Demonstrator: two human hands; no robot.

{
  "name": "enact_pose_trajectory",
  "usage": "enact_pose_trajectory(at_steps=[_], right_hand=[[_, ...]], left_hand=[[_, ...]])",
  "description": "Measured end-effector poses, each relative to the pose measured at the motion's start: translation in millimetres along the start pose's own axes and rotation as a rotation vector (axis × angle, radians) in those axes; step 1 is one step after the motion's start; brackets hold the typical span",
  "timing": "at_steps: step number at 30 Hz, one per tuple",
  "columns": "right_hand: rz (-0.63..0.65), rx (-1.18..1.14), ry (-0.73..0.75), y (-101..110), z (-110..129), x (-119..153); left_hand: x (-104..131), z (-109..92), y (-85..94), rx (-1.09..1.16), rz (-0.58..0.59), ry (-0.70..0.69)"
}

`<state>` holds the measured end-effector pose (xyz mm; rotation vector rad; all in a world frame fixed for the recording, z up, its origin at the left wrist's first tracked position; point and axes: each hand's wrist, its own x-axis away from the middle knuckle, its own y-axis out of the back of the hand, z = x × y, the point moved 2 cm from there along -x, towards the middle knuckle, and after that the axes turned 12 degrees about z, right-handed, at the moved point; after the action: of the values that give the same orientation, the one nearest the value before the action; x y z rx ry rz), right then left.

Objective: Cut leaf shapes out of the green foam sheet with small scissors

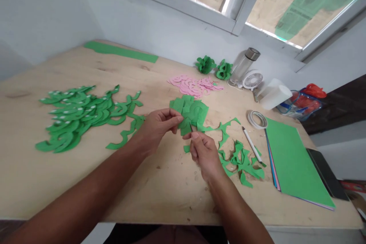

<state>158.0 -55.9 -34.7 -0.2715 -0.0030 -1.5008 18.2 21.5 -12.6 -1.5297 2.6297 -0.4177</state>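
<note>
My left hand (168, 121) pinches a small piece of green paper (185, 125) between thumb and fingers. Closed around scissors (191, 127), my right hand (202, 146) points their dark, thin blades at that paper; the handles are hidden in the fingers. Just behind both hands lies a pile of green paper pieces (201, 111), partly overlapped by the held one. Cut green scraps (243, 160) are scattered to the right of my right hand. On the left, a heap of curved green paper cutouts (77, 114), several with white marks, spreads toward my left wrist.
Pink paper cutouts (194, 85) lie farther back, before two green paper balls (205, 65). A glass bottle (243, 66), white fan (252, 79) and white roll (276, 97) stand near the wall. At right are a tape roll (257, 119), marker (251, 144), green sheets (297, 160) and dark tablet (327, 173).
</note>
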Motion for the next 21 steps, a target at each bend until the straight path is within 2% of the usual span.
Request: enact_pose_trajectory(at_steps=[5,11,21], right_hand=[[-0.031,0.054,0.066,1.6,0.7,1.1],[-0.013,0.103,0.103,2.4,2.1,1.1],[0.008,0.097,0.091,-1.0,3.8,3.2]], left_hand=[[2.6,2.5,-5.6,0.157,0.026,0.064],[5.3,1.6,-9.6,0.211,0.044,0.098],[7.0,3.1,-14.5,0.146,-0.025,0.014]])
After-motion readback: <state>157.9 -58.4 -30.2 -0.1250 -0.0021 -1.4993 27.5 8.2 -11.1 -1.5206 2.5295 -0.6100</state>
